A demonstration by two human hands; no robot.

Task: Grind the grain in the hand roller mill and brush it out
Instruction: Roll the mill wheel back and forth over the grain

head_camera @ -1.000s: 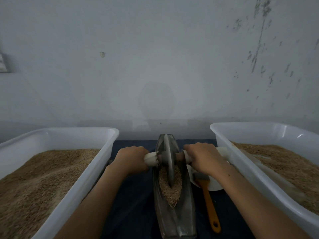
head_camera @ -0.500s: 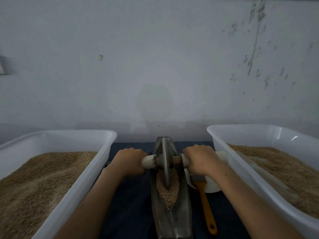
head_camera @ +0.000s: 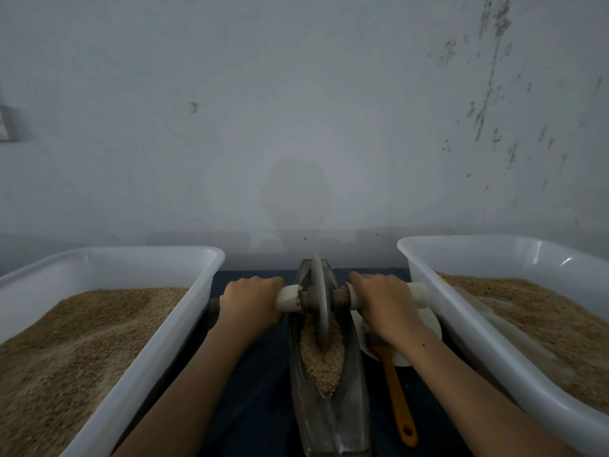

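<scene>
We grip the axle of the roller wheel (head_camera: 321, 300) on both sides: our left hand (head_camera: 250, 300) curls round the left handle, our right hand (head_camera: 384, 303) round the right one. The wheel stands upright in the narrow metal trough (head_camera: 354, 407), at its far half, over crushed grain (head_camera: 323, 361). An orange-handled brush (head_camera: 395, 394) lies just right of the trough, its head on a white plate (head_camera: 428, 324). White tubs (head_camera: 184, 324) of grain flank us.
</scene>
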